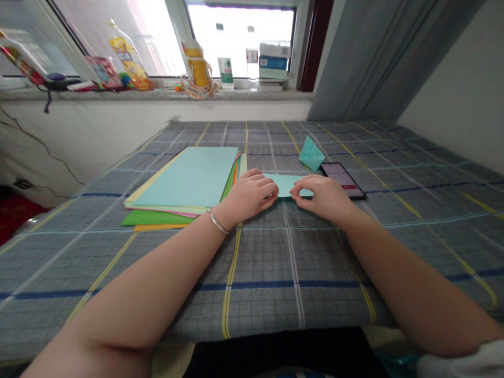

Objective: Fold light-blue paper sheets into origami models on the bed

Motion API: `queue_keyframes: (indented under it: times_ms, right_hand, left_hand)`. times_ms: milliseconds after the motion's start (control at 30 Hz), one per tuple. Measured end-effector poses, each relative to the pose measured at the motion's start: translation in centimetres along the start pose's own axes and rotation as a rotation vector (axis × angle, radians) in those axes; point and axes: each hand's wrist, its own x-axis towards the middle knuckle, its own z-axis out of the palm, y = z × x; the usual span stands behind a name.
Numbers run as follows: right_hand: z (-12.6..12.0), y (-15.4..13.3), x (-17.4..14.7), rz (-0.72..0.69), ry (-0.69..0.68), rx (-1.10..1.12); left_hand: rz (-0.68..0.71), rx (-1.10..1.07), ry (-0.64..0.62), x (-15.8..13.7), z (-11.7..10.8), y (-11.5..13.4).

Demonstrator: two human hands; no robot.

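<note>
A light blue sheet of paper (284,185), folded into a narrow strip as far as I can see, lies on the checked cloth between my hands. My left hand (258,193), with a silver bangle at its wrist, curls its fingers onto the strip's left end. At the right end, my right hand (319,195) pinches the near edge between thumb and fingers. Part of the paper is hidden under both hands. Just beyond my right hand stands a folded teal paper shape (311,154), pointed at the top.
A stack of coloured paper (189,176) lies left of my left hand. A phone (343,180) with its screen lit rests by my right hand. Bottles, a tube (226,73) and boxes (273,62) line the windowsill behind the cloth-covered surface (260,262).
</note>
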Motion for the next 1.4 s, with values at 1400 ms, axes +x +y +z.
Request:
queue_keyframes:
  times_ms: [1400]
  right_hand:
    - [-0.3,2.0,-0.7,0.174,-0.04,0.095]
  left_hand:
    - [-0.145,-0.119,-0.169,-2.2,-4.6,-4.5]
